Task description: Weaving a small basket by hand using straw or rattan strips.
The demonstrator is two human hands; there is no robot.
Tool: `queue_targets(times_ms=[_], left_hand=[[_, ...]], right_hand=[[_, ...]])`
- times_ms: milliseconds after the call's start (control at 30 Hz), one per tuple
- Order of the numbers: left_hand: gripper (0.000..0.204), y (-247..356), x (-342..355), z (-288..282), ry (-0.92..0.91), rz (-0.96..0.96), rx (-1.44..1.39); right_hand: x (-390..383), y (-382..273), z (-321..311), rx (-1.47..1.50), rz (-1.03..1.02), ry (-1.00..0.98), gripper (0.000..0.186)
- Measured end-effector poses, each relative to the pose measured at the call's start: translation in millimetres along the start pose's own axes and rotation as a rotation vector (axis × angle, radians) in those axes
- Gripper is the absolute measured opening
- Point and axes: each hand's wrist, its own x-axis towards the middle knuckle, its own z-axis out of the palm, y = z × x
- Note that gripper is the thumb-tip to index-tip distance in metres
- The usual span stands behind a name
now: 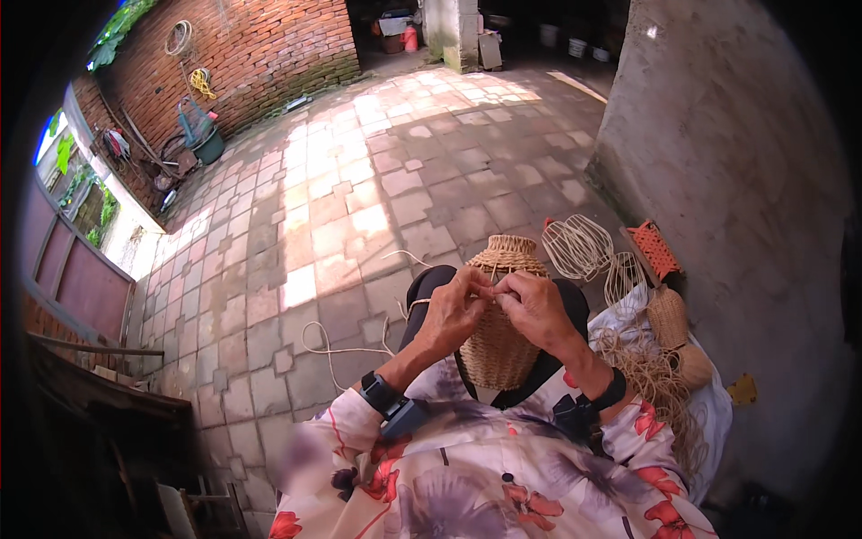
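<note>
A woven straw vessel (485,359), shaped like a narrow-necked jar, rests upright in my lap between my dark-clad legs. My left hand (453,310) and my right hand (532,310) meet just below its neck, thumbs and forefingers pinched on a thin strand (494,274) at the weave. Exactly where each fingertip grips is partly hidden by the fingers. A long loose cord (350,350) trails from the vessel's left onto the paving stones.
Open cane frames (577,247), an orange plastic item (653,247), two woven pieces (667,319) and tangled fibre (655,395) lie right of my knee on a white sheet (709,431), beside a concrete wall (727,153). A brick wall (260,45) with tubs stands across the paved yard (251,296).
</note>
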Motion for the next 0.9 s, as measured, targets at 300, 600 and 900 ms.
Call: queue_targets(times_ms=[300,600,900], left_hand=[[0.021,0.8,-5.0,7.1,0.166,-0.052,0.048],[0.015,-0.7,-9.0,10.7,0.309,0.457,0.500],[0.019,-2.8,-12.4,14.5,0.320,0.484,0.604]], right_hand=[[-7.9,-6.2,15.1,-0.209,0.046,0.065,0.010],[28.8,-3.7,-10.5,-0.174,0.317,-0.320,0.018],[27.5,2.4,-6.9,-0.142,0.312,-0.289,0.021]])
